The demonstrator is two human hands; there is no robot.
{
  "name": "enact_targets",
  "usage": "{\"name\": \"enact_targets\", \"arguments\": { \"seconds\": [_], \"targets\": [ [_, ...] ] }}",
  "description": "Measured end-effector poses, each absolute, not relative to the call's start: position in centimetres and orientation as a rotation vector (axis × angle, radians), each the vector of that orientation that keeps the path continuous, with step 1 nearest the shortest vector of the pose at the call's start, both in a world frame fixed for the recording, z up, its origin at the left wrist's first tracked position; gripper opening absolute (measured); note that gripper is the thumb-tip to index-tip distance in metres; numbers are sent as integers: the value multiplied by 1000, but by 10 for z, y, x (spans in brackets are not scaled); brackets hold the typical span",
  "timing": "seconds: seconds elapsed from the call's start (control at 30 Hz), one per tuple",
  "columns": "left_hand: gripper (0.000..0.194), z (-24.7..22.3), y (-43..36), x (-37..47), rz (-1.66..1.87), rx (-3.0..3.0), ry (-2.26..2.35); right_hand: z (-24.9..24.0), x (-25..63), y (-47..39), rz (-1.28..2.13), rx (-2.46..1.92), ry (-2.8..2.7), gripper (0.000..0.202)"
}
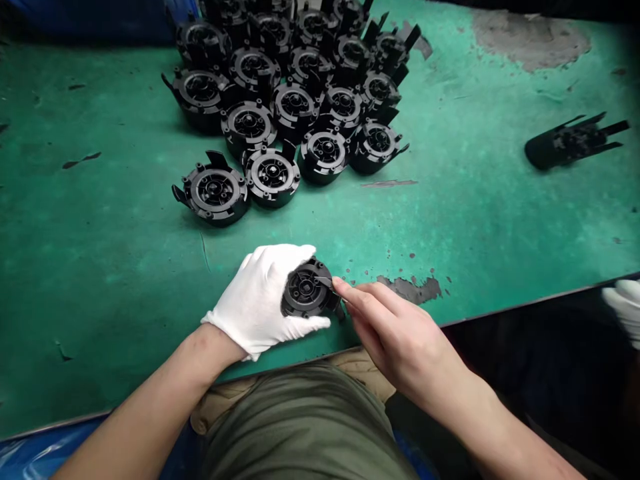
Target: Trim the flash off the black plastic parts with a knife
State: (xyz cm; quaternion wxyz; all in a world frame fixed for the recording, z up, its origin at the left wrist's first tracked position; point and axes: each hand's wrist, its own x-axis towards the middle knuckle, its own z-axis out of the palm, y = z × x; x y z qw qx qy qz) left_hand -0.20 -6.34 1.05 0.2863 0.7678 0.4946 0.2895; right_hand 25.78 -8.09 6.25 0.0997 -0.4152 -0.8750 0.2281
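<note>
A round black plastic part (306, 287) with a ringed, spoked face is near the table's front edge. Around its left side wraps my left hand (265, 297), in a white glove, thumb and fingers on opposite sides of the rim. My right hand (387, 320), ungloved, is at the part's right side with its fingers pinched together. A thin, pointed tool (324, 280) shows from those fingertips and reaches over the part's face; the rest of it is hidden by the fingers.
Several similar black parts (273, 175) stand grouped at the back centre of the green table (110, 220). Another black part (565, 143) lies on its side at the right. A white-gloved hand (627, 303) of another person shows at the right edge.
</note>
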Motion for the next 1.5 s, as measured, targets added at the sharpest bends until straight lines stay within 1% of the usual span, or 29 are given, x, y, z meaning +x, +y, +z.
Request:
{"name": "enact_targets", "arguments": {
  "seconds": [0.1,0.3,0.53,0.8,0.97,1.17,1.37,1.5],
  "targets": [
    [97,9,-64,-2,790,2056,1316,64,259,-80,607,-1227,-2621,52],
    [98,8,-64,-2,787,2058,1326,63,265,-80,447,-1134,-2729,66],
    [99,5,-65,-3,804,2076,1316,59,271,-74,387,-1065,-2767,67],
    [103,2,-64,-5,816,2106,1301,65,275,-53,276,-915,-2892,61],
    [105,3,-65,-5,774,2081,1312,66,279,-38,263,-810,-2936,63],
    [101,8,-65,-6,748,2073,1315,68,281,-9,288,-586,-2949,51],
    [84,21,-68,-13,680,2117,1115,81,278,20,333,-335,-3021,39],
    [85,26,-72,-17,696,2013,1077,83,277,31,335,-272,-3012,38]
  ]
}}
